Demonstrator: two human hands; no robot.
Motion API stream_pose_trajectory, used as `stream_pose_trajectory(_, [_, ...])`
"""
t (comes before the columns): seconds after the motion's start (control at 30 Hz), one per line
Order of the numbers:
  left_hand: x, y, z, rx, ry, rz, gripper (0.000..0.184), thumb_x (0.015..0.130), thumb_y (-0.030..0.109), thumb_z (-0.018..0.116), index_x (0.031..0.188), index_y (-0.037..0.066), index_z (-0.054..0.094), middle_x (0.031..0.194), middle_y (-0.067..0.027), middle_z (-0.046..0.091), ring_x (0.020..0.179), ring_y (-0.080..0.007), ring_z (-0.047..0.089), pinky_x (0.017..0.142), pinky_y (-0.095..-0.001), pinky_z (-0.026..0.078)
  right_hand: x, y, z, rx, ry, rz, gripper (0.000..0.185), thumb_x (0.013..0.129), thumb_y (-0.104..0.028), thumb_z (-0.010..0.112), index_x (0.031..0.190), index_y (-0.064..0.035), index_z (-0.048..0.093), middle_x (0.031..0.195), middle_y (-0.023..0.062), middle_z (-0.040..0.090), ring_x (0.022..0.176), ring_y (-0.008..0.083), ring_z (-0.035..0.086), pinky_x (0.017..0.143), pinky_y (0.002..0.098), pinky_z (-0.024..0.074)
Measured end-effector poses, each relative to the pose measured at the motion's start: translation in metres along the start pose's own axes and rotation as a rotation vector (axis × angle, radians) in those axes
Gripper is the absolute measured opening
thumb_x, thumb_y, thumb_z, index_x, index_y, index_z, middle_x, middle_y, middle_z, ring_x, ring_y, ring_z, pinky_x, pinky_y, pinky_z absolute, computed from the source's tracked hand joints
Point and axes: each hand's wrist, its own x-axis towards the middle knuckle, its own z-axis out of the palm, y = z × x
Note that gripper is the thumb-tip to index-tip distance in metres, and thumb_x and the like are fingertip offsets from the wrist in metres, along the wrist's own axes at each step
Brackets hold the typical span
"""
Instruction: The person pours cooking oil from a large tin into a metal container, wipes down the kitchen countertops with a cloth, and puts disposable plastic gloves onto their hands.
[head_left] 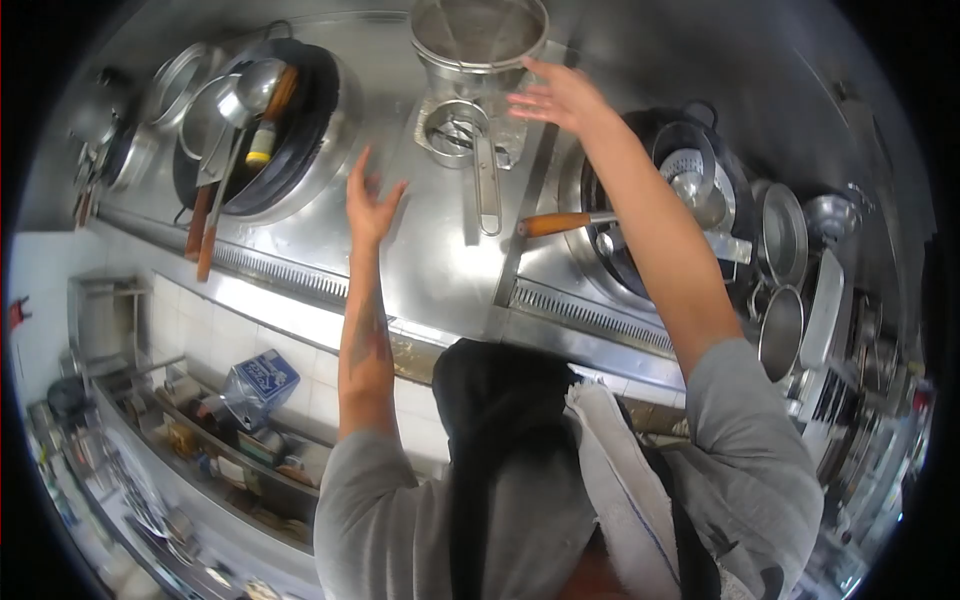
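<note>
This is a kitchen, and its build suggests a professional one rather than a home's. A long stainless-steel table (pixel 430 265) runs across it, with slotted drain grilles (pixel 285 273) along its front edge. Large dark woks sit over round openings: one wok (pixel 322 110) at ten o'clock, bearing long-handled ladles (pixel 262 85), another at two o'clock with a perforated skimmer (pixel 683 163). A round metal pot (pixel 480 62) stands at twelve o'clock. Metal bowls and pans (pixel 785 235) crowd three o'clock. White tiles (pixel 195 312) show at nine o'clock, while a metal trough (pixel 215 465) of assorted items lies at eight.
</note>
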Motion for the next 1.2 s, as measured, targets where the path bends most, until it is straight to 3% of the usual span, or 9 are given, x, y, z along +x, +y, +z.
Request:
stream_pose_trajectory(0.1, [-0.065,0.030,-0.037,-0.148,0.097,-0.317,0.080,0.080,0.013,0.083,0.149,0.010,0.041,0.137,-0.0243,0.054,0.105,-0.0269,0.067,0.085,-0.0367,0.059,-0.070,-0.011,-0.022,-0.179,-0.098,-0.193,0.070,0.094,-0.022,0.069,0.147,0.0041,0.031,0.145,0.0270,0.040,0.120,0.0371,0.058,0.091,0.0518,0.0581])
stream_pose_trajectory(0.3, [-0.120,0.213,0.000,-1.008,-0.336,-0.440,0.074,0.098,0.023,0.064,0.155,0.008,0.020,0.123,-0.0262,0.063,0.092,-0.0276,0.070,0.082,-0.0374,0.059,-0.205,0.029,-0.083,-0.242,-0.306,-0.248,0.051,0.099,-0.023,0.062,0.141,0.0018,0.046,0.133,0.0171,0.057,0.112,0.0267,0.064,0.083,0.0420,0.0600])
stream_pose_trajectory(0.53, [-0.105,0.217,-0.013,-1.122,-0.013,-0.529,0.059,0.098,0.027,0.064,0.143,0.002,0.036,0.115,-0.0204,0.066,0.092,-0.0241,0.066,0.078,-0.0344,0.054,-0.342,0.113,-0.162,-0.138,-0.272,-0.200,0.044,0.100,-0.018,0.060,0.140,-0.0035,0.049,0.132,0.0164,0.058,0.106,0.0253,0.066,0.081,0.0400,0.0597])
stream_pose_trajectory(0.63, [-0.151,0.256,-0.036,-1.038,0.277,-0.580,0.047,0.097,0.025,0.065,0.134,0.004,0.046,0.111,-0.0160,0.067,0.092,-0.0210,0.066,0.076,-0.0304,0.053,-0.384,0.165,-0.197,-0.142,-0.226,-0.179,0.043,0.100,-0.017,0.059,0.140,-0.0035,0.049,0.129,0.0164,0.060,0.104,0.0255,0.066,0.080,0.0387,0.0594])
stream_pose_trajectory(0.77, [-0.290,0.226,-0.045,-0.704,-0.033,-0.577,0.044,0.092,0.026,0.070,0.129,0.008,0.055,0.108,-0.0097,0.069,0.080,-0.0209,0.068,0.069,-0.0346,0.054,-0.398,0.268,-0.233,-0.299,-0.231,-0.073,0.039,0.100,-0.016,0.059,0.136,-0.0037,0.053,0.125,0.0149,0.063,0.101,0.0233,0.067,0.078,0.0360,0.0584])
stream_pose_trajectory(0.83, [-0.369,0.162,-0.038,-0.203,-0.065,-0.407,0.044,0.088,0.023,0.072,0.126,0.007,0.059,0.109,-0.0125,0.070,0.073,-0.0257,0.069,0.068,-0.0391,0.055,-0.388,0.326,-0.261,-0.941,-0.005,-0.468,0.034,0.096,-0.012,0.062,0.129,-0.0036,0.059,0.123,0.0118,0.064,0.098,0.0200,0.066,0.076,0.0320,0.0563])
stream_pose_trajectory(0.97, [-0.552,0.072,-0.081,0.605,-0.233,-0.370,0.054,0.082,0.027,0.073,0.130,0.006,0.059,0.114,-0.0244,0.066,0.113,-0.0417,0.061,0.096,-0.0476,0.050,-0.423,0.369,-0.284,-0.605,-0.033,-0.036,0.036,0.090,-0.005,0.067,0.126,-0.0029,0.062,0.120,0.0113,0.067,0.094,0.0193,0.068,0.077,0.0282,0.0541])
stream_pose_trajectory(1.1, [-0.739,-0.013,-0.167,0.767,-0.530,-0.999,0.050,0.081,0.037,0.070,0.111,-0.003,0.067,0.116,-0.0263,0.067,0.110,-0.0429,0.064,0.094,-0.0472,0.052,-0.430,0.397,-0.321,-0.844,-0.025,-0.189,0.050,0.077,0.002,0.070,0.126,-0.0053,0.062,0.133,0.0136,0.062,0.106,0.0242,0.067,0.086,0.0318,0.0531])
stream_pose_trajectory(1.2, [-0.820,-0.007,-0.220,0.706,-0.288,-1.465,0.042,0.082,0.029,0.066,0.112,-0.001,0.070,0.124,-0.0226,0.066,0.116,-0.0397,0.062,0.097,-0.0460,0.050,-0.438,0.374,-0.295,-1.038,-0.058,-0.041,0.056,0.073,0.005,0.069,0.127,-0.0100,0.063,0.138,0.0154,0.058,0.116,0.0257,0.063,0.092,0.0331,0.0514])
